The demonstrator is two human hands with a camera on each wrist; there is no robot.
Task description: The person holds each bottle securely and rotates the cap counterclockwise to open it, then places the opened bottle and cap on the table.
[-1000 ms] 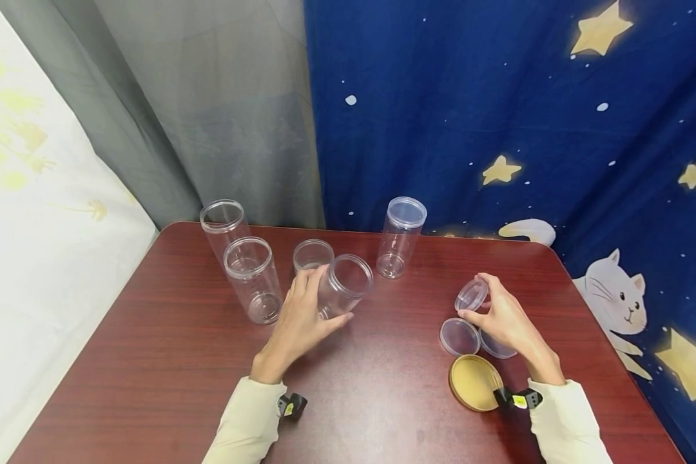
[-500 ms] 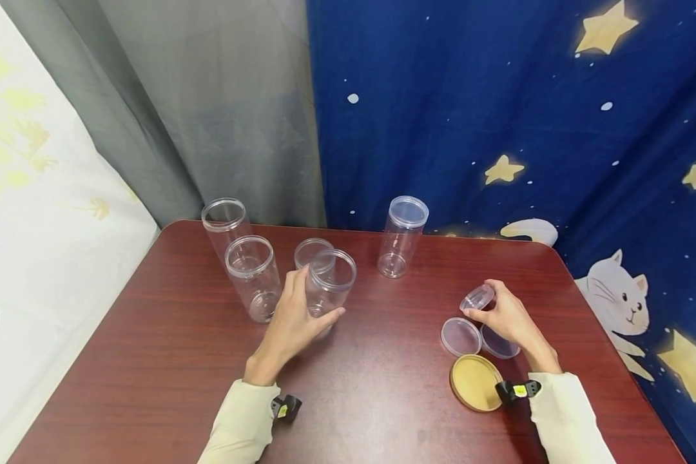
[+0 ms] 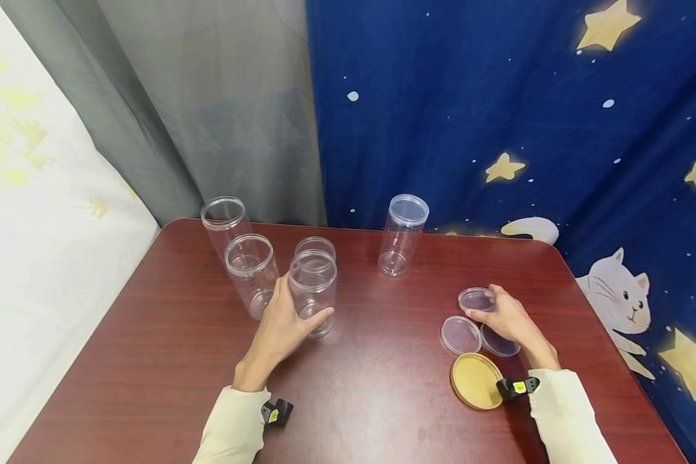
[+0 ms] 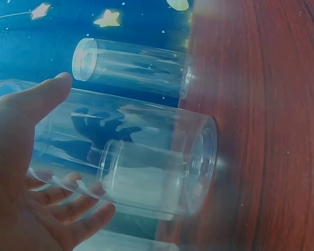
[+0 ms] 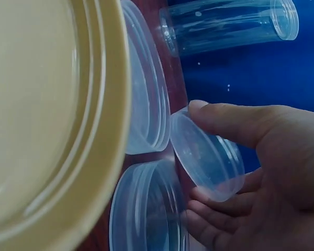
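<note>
In the head view my left hand (image 3: pixel 278 328) holds a clear plastic jar (image 3: pixel 313 290) round its side, thumb in front and fingers behind. The jar stands upright, its mouth uncovered, and partly hides a shorter clear jar (image 3: pixel 316 243) behind it. Over at the right, my right hand (image 3: pixel 507 316) pinches a clear lid (image 3: pixel 477 299) by its edge. Thumb and fingers lie on opposite sides of that lid (image 5: pixel 209 157) in the right wrist view. Nearer me lie two more clear lids, a left one (image 3: pixel 461 335) and a right one (image 3: pixel 501 341), beside a gold lid (image 3: pixel 477 381).
Two tall clear jars without lids, a rear one (image 3: pixel 223 216) and a front one (image 3: pixel 251 270), stand left of my left hand. A lidded clear jar (image 3: pixel 403 235) stands near the back edge of the dark red table (image 3: pixel 377 399). Curtains (image 3: pixel 417 116) hang behind.
My left hand has moved the tilted jar leftward and brought it upright, in front of the shorter jar. My right hand has shifted slightly and turned the clear lid flatter.
</note>
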